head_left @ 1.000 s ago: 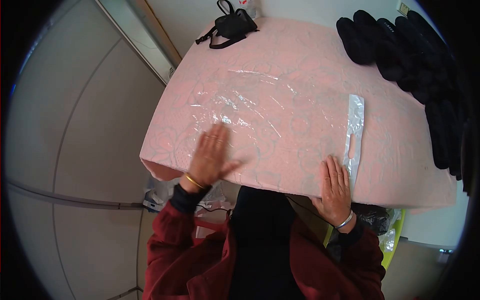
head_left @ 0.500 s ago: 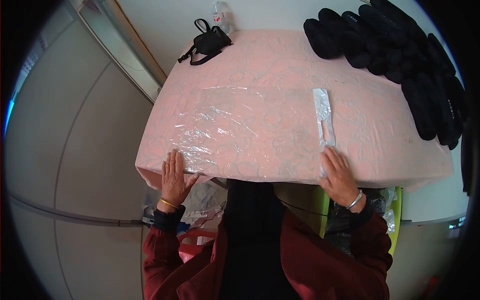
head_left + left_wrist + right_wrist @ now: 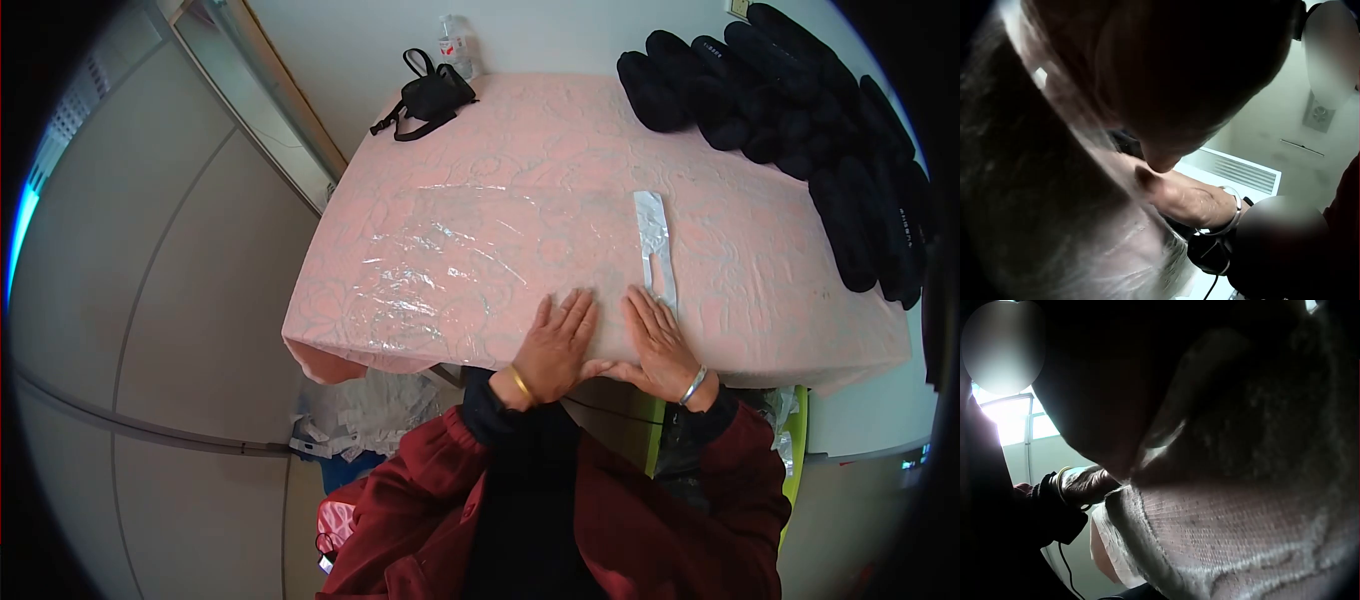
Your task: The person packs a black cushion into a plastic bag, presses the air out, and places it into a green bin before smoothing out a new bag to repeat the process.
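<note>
Left grip (image 3: 557, 350) and right grip (image 3: 660, 348) flat, fingers straight, pinching nothing, at near side of bag (image 3: 470, 250); long axis sideways, mostly leftward; white strip (image 3: 651, 222) nearer right grip.

The sheet (image 3: 445, 255) is clear, glossy, creased plastic; its white end strip (image 3: 652, 222) is wrinkled, with a slight sheen. The tablecloth (image 3: 780, 255) is matt, textured cloth. The bottle (image 3: 453, 48) is clear, shiny plastic.
</note>
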`<state>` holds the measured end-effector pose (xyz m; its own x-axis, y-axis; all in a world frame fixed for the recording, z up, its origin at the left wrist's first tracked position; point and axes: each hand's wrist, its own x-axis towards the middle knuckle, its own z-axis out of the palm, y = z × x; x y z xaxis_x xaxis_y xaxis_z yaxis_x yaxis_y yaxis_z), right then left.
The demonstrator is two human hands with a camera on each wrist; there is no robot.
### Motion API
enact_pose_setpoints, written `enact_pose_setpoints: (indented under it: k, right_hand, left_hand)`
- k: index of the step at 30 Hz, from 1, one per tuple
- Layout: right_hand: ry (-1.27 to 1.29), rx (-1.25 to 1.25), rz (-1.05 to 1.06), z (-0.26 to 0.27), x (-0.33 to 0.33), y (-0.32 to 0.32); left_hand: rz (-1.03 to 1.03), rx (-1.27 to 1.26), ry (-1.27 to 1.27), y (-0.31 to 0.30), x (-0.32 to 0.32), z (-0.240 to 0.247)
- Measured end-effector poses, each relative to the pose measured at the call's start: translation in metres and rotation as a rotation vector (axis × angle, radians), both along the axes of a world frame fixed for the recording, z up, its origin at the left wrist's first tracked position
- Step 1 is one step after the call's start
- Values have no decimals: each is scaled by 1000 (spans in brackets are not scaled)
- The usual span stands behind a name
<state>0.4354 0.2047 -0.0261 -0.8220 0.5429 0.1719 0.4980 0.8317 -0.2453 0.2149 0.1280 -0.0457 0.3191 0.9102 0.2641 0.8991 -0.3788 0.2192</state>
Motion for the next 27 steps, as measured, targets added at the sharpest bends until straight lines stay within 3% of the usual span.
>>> enact_pose_setpoints:
  k: [4,14,20,23,24,27]
  right_hand:
    - [-72,-19,-28,6,15,-9]
    - [-94,56,-53,0,19,-9]
    - [-60,90,-82,-6,31,-3]
    - [-67,-60,-178,13,40,12]
    - [-67,-137,-217,20,41,19]
    - [-25,-45,-119,51,22,25]
  left_hand:
    - [34,43,68,-21,-53,5]
    - [572,-19,168,-78,-230,-6]
    - [763,-7,145,-97,-256,-8]
    - [964,-315,252,-93,-240,25]
    - [954,-305,251,-88,-234,32]
    - [497,130,170,-66,-189,45]
